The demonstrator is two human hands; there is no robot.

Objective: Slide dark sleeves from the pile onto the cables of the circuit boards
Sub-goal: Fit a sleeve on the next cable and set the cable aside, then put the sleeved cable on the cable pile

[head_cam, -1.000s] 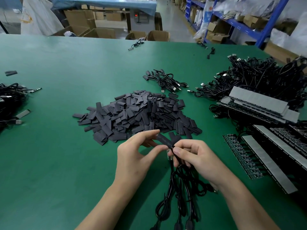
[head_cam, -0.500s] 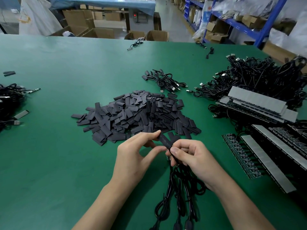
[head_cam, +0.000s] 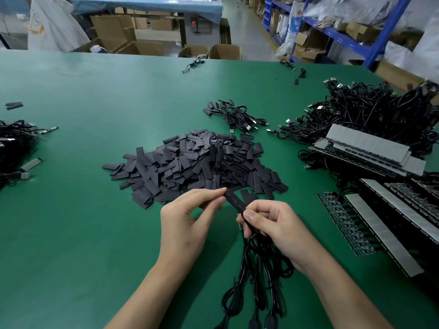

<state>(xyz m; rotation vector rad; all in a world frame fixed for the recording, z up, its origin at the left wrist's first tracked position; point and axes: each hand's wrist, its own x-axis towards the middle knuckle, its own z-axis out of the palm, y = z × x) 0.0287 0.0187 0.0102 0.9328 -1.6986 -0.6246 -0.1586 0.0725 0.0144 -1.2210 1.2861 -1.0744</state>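
where the green table (head_cam: 71, 233) runs far out left of the left fingers, a heap of black cables (head_cam: 9, 148) sits at the frame edge, two loose sleeves (head_cam: 14, 105) beyond it. sleeve pile (head_cam: 194, 162) lies just beyond both sets of fingertips, its near edge almost under them.

left hand (head_cam: 185, 229): thumb and forefinger pinch the upper end of one dark sleeve (head_cam: 235, 201), other fingers loosely curled behind. the sleeve is off the table, tilted, running down-right from the left fingertips to the right fingertips.

right hand (head_cam: 273, 224): thumb and forefinger clamped at the sleeve's lower end, other fingers curled round the cable bundle (head_cam: 256, 269). the bundle drops from under the right fingers toward the near table edge, looped, plugs at the bottom of frame. can't tell how far any cable sits inside the sleeve; the fingers hide the joint.

well beyond the right fingers, past the pile: a small bunch of usb cables (head_cam: 237, 117).

right of the right fingers, apart from them: circuit boards (head_cam: 356, 231) in rows with grey strips, a board stack (head_cam: 370, 150) behind those, then a big cable tangle (head_cam: 370, 115) further out. past the far table edge: cardboard boxes (head_cam: 225, 52) and blue shelving (head_cam: 380, 29).
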